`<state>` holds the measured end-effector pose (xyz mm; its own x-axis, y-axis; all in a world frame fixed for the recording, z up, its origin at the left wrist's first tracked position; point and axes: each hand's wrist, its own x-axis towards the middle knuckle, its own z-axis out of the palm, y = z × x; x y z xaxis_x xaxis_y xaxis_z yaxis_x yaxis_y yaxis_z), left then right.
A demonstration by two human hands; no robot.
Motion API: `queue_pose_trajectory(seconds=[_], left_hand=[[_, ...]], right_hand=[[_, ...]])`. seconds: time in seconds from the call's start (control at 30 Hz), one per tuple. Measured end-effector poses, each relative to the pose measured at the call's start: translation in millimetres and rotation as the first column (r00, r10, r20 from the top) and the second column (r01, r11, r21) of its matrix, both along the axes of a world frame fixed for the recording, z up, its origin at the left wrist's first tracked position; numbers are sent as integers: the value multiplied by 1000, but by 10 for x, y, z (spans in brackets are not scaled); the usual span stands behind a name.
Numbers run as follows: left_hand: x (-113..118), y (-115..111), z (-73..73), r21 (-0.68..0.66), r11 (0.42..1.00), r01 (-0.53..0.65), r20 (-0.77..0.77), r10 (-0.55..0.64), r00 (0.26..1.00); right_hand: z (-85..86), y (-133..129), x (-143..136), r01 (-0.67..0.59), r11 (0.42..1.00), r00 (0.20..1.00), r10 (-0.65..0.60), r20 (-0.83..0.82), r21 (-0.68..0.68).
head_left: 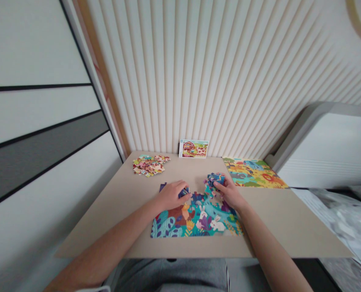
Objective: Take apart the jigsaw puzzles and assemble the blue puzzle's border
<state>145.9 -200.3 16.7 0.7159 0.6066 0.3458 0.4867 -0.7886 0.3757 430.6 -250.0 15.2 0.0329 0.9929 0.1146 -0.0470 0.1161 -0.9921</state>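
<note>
A partly assembled jigsaw puzzle (195, 221) with white rabbits, an orange animal and teal leaves lies near the table's front edge. My left hand (175, 195) is closed on dark blue puzzle pieces (183, 192) over the puzzle's upper left part. At its upper right, my right hand (228, 192) grips a cluster of blue puzzle pieces (215, 179), thumb on top. Some teal pieces lie just below that cluster. My hands hide parts of the puzzle's upper area.
A pile of loose pieces (149, 165) lies at the table's back left. A farm picture card (194, 149) stands against the ribbed wall. An animal puzzle (255, 173) lies at the back right of the table (278, 219). Plastic bags (344, 215) are at the far right.
</note>
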Motion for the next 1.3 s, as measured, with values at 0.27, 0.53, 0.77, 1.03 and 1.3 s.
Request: queue_pose_trajectory(seconds=[0.27, 0.53, 0.77, 1.03, 1.3], left_hand=[[90, -34, -43, -17, 994, 108, -59, -109, 992], [201, -61, -48, -18, 998, 59, 2, -59, 998], [174, -4, -64, -80, 995, 53, 73, -47, 996], [156, 23, -83, -65, 994, 88, 95, -82, 992], [96, 48, -44, -27, 999, -18, 86, 21, 996]], right_hand=[[-1, 25, -148, 64, 996, 997, -67, 43, 66], [-24, -13, -593, -61, 998, 997, 62, -50, 28], [5, 69, -363, 143, 980, 983, -125, -131, 140], [16, -55, -450, -206, 979, 979, 206, 9, 2], [41, -80, -452, -190, 981, 973, 184, 140, 30]])
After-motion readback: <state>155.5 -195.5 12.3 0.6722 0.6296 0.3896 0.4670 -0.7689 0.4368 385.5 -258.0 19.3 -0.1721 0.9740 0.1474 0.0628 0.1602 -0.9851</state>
